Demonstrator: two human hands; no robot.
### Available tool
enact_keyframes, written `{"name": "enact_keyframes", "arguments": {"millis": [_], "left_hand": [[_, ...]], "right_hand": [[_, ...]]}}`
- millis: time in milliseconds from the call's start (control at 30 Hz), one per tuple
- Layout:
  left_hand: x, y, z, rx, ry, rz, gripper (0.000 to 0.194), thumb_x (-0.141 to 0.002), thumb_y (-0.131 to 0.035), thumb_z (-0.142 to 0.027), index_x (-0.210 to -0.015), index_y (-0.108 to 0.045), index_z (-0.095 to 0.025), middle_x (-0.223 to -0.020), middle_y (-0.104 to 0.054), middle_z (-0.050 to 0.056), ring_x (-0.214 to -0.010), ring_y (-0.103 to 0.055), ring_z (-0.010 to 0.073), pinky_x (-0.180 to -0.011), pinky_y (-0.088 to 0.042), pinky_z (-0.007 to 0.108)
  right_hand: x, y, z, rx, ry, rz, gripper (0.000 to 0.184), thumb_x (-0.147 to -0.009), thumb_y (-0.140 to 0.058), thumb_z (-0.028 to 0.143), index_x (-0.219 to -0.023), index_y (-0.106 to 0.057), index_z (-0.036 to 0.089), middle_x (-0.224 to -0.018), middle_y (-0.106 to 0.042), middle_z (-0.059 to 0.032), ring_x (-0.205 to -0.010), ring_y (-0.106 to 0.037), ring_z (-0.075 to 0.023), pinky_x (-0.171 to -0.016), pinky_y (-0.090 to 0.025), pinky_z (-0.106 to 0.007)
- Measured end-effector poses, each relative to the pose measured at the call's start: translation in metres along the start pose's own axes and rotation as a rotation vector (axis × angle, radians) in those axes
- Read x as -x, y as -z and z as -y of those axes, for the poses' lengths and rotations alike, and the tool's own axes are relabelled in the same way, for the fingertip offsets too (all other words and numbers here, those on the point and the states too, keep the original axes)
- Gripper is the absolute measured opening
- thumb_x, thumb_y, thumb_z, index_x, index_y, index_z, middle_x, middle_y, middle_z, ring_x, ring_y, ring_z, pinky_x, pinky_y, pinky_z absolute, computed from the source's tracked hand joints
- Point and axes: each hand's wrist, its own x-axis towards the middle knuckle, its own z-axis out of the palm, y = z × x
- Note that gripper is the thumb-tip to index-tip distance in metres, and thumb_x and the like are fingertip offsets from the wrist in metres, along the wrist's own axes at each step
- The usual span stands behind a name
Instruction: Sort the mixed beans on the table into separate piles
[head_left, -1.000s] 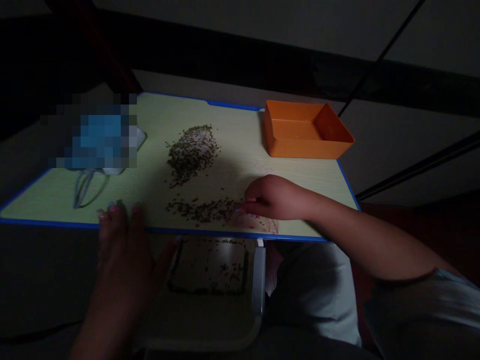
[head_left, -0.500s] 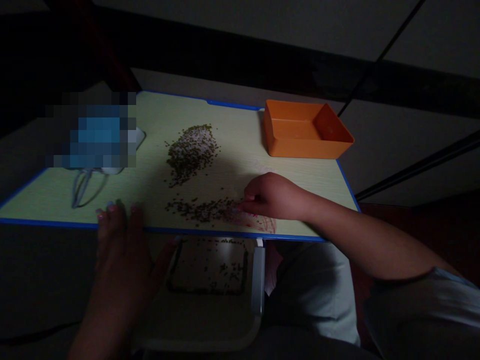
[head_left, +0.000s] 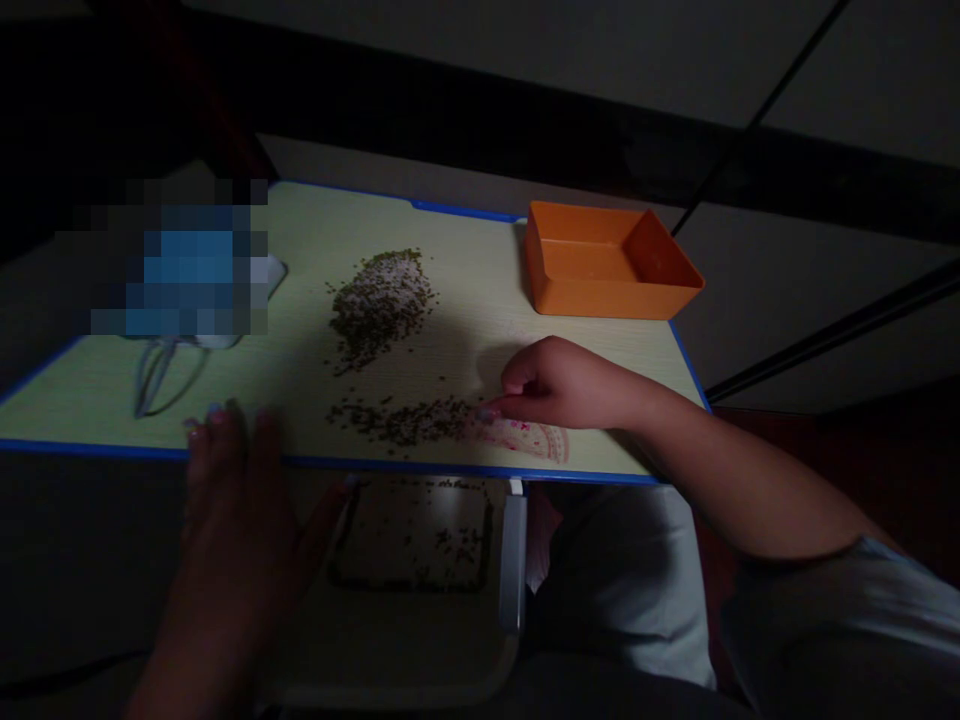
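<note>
Right hand point(head_left: 562, 385), fingers curled, touches lower seed row point(head_left: 401, 422); left hand point(head_left: 240, 520), fingers spread, rests on board point(head_left: 465, 230); seed heap point(head_left: 379, 310) lies beyond row.

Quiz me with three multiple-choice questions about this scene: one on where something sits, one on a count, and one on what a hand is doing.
1. Where does the orange tray sit on the blue-edged table?
A. At the far left corner
B. At the far right corner
C. Below the near edge

2. How many separate patches of small dark grains lie on the tabletop?
A. One
B. Two
C. Five

3. What is the right hand doing?
A. Gripping the tray's rim
B. Lying palm-up beside the tray
C. Reaching down to the grains with its fingertips

Answers:
1. B: the tray stands in the far right part of the tabletop.
2. B: there is a rounded heap farther off and a long strip nearer the person.
3. C: its fingertips are down at the strip's right end, well away from the tray.
</note>
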Motion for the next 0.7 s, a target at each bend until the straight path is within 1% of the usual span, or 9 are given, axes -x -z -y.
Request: {"name": "enact_keyframes", "arguments": {"millis": [133,267,467,567,700], "left_hand": [[-0.0001,-0.0001,-0.0001,0.000,-0.021,-0.017,0.082,-0.084,-0.032,-0.059,-0.144,-0.017,-0.004,-0.156,-0.006,0.022,-0.145,-0.001,0.0362,-0.116,-0.012,0.053],[0.0005,0.0007,0.0012,0.003,-0.011,-0.021,0.082,-0.084,-0.031,-0.059,-0.144,-0.018,-0.004,-0.156,-0.006,0.023,-0.144,-0.001,0.0368,-0.116,-0.011,0.053],[0.0014,0.0007,0.0009,0.013,-0.017,-0.016,0.080,-0.085,-0.032,-0.057,-0.146,-0.010,-0.011,-0.158,-0.003,0.018,-0.145,0.001,0.0350,-0.115,-0.013,0.056],[0.0012,0.0016,-0.0006,0.015,-0.018,-0.024,0.079,-0.085,-0.032,-0.056,-0.146,-0.011,-0.011,-0.158,-0.003,0.018,-0.145,0.000,0.0349,-0.116,-0.013,0.056],[0.0005,0.0015,-0.0008,0.013,-0.007,-0.021,0.080,-0.084,-0.033,-0.057,-0.146,-0.011,-0.012,-0.158,-0.003,0.016,-0.145,0.001,0.0344,-0.116,-0.013,0.056]], "right_hand": [[0.0006,0.0009,0.0001,-0.004,-0.016,0.023,0.038,-0.085,-0.056,0.034,-0.054,-0.046,0.016,-0.049,-0.030,0.0081,-0.051,-0.023,-0.0063,-0.056,-0.015,-0.029],[-0.0003,-0.0003,0.0020,0.009,-0.034,0.057,0.037,-0.085,-0.056,0.035,-0.055,-0.047,0.016,-0.049,-0.032,0.0081,-0.051,-0.024,-0.0062,-0.056,-0.016,-0.029],[-0.0009,-0.0001,0.0009,0.032,-0.040,0.034,0.037,-0.085,-0.055,0.034,-0.054,-0.046,0.017,-0.049,-0.029,0.0081,-0.051,-0.023,-0.0066,-0.056,-0.015,-0.029],[-0.0009,-0.0004,0.0003,0.034,-0.032,0.024,0.038,-0.086,-0.054,0.034,-0.053,-0.044,0.017,-0.049,-0.028,0.0080,-0.051,-0.023,-0.0068,-0.056,-0.015,-0.030],[-0.0013,-0.0018,0.0008,0.033,-0.036,0.029,0.037,-0.086,-0.054,0.034,-0.054,-0.046,0.017,-0.049,-0.030,0.0078,-0.052,-0.023,-0.0071,-0.057,-0.015,-0.030]]}}
